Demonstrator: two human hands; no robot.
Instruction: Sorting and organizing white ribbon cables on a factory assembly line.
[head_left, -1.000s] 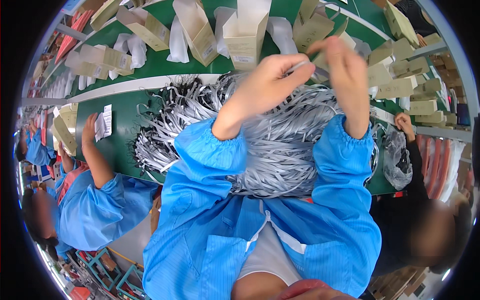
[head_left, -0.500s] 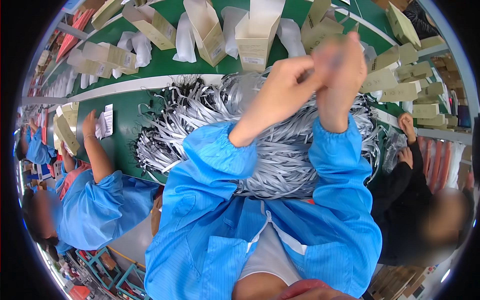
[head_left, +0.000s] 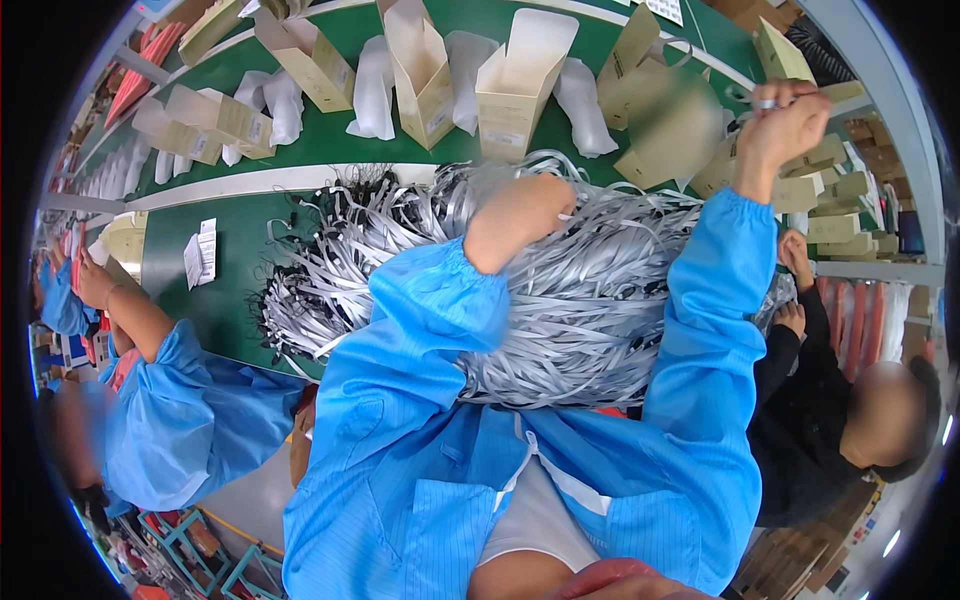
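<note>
A big heap of grey-white flat lanyards (head_left: 590, 330) with thin black cord ends lies in front of me. My left hand (head_left: 525, 212) is down at the upper part of the heap, fingers curled and partly blurred; whatever is in them is hidden. Out to the right, my right hand (head_left: 785, 130) is raised above the open cartons, closed in a fist with a ring on one finger. Something thin and dark shows by its fingers, too small to name. Nearest the heap stands an open beige carton (head_left: 507, 115), with a white wrapped item (head_left: 583, 108) beside it.
More open beige cartons (head_left: 420, 85) and white wrapped items (head_left: 373, 90) line the green table (head_left: 330, 130) beyond a white strip (head_left: 250, 185). Papers (head_left: 201, 253) lie at left. A co-worker in blue (head_left: 190, 420) sits left; another in black (head_left: 800, 430) is at right.
My hands were together above the heap at upper right. They have parted: the left came down leftward to the heap, the right moved out to the right. The left co-worker's arm drew back from the papers.
</note>
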